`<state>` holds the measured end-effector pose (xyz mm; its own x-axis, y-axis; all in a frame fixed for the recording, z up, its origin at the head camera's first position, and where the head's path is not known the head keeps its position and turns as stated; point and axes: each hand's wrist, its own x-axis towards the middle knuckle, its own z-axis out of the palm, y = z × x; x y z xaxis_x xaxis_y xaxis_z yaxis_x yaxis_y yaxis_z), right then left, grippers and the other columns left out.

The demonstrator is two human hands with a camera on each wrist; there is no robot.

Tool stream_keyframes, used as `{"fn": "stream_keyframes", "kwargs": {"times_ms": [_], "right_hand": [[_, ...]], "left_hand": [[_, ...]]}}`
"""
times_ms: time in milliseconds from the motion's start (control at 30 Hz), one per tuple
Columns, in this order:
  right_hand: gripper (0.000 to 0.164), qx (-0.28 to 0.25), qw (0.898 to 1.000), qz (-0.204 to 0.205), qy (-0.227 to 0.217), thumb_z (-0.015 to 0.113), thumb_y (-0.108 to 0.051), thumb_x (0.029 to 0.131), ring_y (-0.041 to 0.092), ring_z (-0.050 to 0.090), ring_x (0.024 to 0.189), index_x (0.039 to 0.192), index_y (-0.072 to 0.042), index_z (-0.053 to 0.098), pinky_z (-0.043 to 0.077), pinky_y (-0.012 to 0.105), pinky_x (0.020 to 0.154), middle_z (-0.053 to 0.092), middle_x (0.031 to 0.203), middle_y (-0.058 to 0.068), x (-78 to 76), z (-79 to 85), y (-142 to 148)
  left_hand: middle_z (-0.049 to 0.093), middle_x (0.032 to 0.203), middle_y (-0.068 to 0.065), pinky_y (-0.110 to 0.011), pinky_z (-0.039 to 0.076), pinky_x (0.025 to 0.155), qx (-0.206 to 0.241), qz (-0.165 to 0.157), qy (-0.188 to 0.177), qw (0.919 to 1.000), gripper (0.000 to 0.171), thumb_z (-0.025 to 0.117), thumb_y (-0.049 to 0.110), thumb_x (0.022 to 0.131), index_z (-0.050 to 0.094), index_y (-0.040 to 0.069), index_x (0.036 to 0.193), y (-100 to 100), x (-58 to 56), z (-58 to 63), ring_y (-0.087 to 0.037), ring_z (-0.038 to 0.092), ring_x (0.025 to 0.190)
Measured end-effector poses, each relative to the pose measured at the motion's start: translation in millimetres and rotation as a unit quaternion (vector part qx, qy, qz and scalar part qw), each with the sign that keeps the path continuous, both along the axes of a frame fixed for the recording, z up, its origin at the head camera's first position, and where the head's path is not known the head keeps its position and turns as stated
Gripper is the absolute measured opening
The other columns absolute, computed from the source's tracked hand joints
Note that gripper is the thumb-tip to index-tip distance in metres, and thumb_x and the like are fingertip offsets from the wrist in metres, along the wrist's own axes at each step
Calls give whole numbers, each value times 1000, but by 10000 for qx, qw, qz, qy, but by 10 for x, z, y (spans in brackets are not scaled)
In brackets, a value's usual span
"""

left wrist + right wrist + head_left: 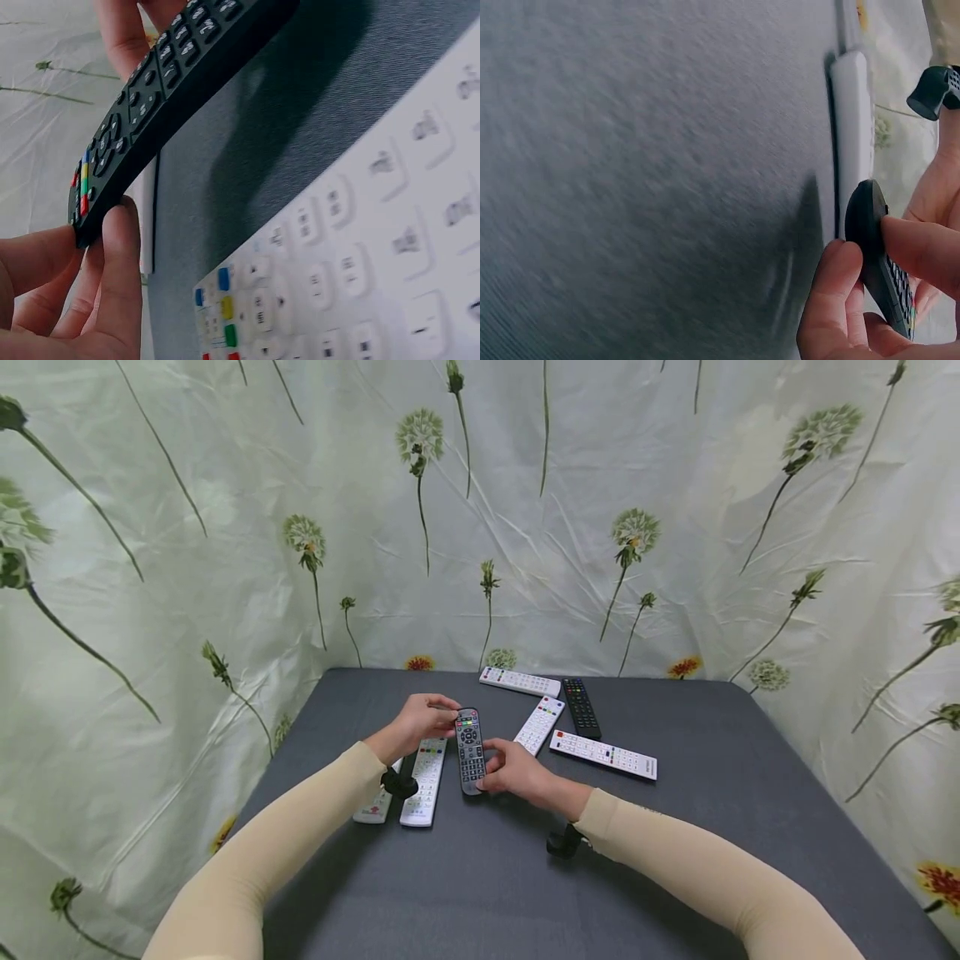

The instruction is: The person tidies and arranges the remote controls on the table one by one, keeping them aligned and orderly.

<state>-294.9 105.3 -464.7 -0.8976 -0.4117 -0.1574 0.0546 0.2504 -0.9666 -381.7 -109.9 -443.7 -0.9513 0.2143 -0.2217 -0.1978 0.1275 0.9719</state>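
Observation:
A dark remote control (470,750) with coloured buttons near its top is held between both hands, raised off the table with a shadow beneath. My left hand (426,724) pinches its far end between thumb and fingers, also visible in the left wrist view (82,292). At the near end, my right hand (519,772) grips the edge with thumb and fingertips. Below the left forearm lie two white remotes; the closer one (425,783) is beside the held remote, and the outer one (375,807) is partly hidden by the wrist.
Behind the right hand lies a slanted white remote (539,725). Farther off are another white remote (519,682) and a black remote (581,708). One more white remote (603,755) lies to the right. The dark table (675,877) backs onto a floral curtain (540,543).

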Motion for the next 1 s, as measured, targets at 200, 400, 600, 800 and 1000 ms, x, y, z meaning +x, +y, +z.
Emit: {"fn": "stream_keyframes", "kwargs": {"times_ms": [200,400,600,800,1000], "right_hand": [[79,519,9974,-59,491,78,2,79,15,63,70,148,7,39,57,32,64,64,90,13,97,-133,-14],[88,1129,9880,-156,1039,84,-5,76,13,60,67,150,5,37,52,27,57,66,85,8,152,-174,-59],[95,1694,9751,-185,1419,88,-17,77,13,55,64,152,3,34,46,28,58,62,81,3,224,-146,-110],[93,1905,9705,-184,1468,88,-24,79,11,56,63,150,5,37,47,27,61,62,78,-1,264,-163,-141],[92,1791,9748,-219,1313,85,-25,82,12,59,58,151,9,34,48,28,55,64,75,1,290,-156,-130]], "left_hand": [[70,108,-19,-46,58,87,-308,-176,-28,9994,20,66,3,97,72,1,115,25,54,-51,-23,71,84],[71,106,-17,-45,58,85,-687,-221,-11,9974,16,65,5,98,72,2,112,45,71,-41,-23,72,82],[70,105,-17,-40,60,81,-1048,-358,359,9932,15,67,1,95,74,-3,108,52,54,-42,-23,72,85],[70,103,-16,-40,59,85,-1297,-596,720,9871,16,66,-6,93,73,-7,108,27,-9,-64,-25,71,92],[72,101,-16,-40,59,84,-1579,-1169,1163,9736,24,63,-8,93,70,-8,116,37,-98,-81,-27,71,93]]}}
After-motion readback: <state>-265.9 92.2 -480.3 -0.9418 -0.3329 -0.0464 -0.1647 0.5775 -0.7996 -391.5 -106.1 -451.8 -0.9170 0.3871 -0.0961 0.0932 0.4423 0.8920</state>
